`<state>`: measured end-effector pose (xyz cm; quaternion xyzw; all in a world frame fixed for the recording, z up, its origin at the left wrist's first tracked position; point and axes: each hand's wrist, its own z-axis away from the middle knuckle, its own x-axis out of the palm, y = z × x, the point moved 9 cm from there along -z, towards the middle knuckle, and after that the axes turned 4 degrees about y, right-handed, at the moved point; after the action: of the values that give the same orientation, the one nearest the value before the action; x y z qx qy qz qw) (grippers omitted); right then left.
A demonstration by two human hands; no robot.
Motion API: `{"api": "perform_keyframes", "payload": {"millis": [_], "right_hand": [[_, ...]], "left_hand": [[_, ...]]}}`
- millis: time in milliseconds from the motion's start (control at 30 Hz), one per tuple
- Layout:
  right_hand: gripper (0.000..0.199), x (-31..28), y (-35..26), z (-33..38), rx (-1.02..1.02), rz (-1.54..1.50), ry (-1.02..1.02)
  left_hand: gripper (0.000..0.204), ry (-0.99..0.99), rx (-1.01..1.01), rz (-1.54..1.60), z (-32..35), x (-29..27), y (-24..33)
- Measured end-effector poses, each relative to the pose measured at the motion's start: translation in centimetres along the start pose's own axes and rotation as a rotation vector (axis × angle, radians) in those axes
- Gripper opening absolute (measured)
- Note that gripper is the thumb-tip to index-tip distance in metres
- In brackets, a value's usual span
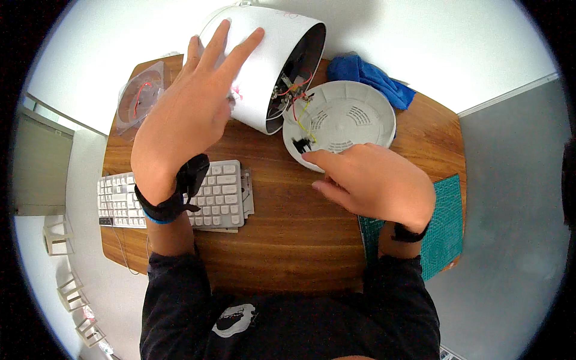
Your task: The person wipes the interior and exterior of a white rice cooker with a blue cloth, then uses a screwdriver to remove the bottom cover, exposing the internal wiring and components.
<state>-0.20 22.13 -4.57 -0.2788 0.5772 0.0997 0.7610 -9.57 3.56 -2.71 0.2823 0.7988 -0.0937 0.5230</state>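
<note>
A white drum-shaped appliance housing, like a rice cooker's body, lies tipped on its side at the back of the table. Its open end faces right and shows circuit parts and wires. My left hand rests on the housing's outside with its fingers spread. Beside the opening lies a round light-grey vented base, with red and yellow wires running toward it. A small black socket-like part sits at the base's near-left rim. My right hand has its index fingertip at that part, thumb apart; its other fingers are mostly hidden.
A white keyboard lies at the left, partly under my left arm. Behind it is a clear plastic tray with a red wire. A blue cloth is bunched at the back right, against the wall. A green cutting mat lies at the right.
</note>
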Motion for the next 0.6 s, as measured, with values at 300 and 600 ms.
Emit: {"api": "perform_keyframes", "payload": {"millis": [300, 600], "right_hand": [[0.030, -5.1, 14.1, 2.2, 0.080, -0.555, 0.306], [0.028, -2.6, 26.9, 1.3, 0.262, -0.793, 0.372]], "left_hand": [[0.076, 0.009, 0.008, 0.072, 0.7, -0.5, 0.2], [0.069, 0.010, 0.017, 0.086, 0.8, -0.2, 0.0]]}}
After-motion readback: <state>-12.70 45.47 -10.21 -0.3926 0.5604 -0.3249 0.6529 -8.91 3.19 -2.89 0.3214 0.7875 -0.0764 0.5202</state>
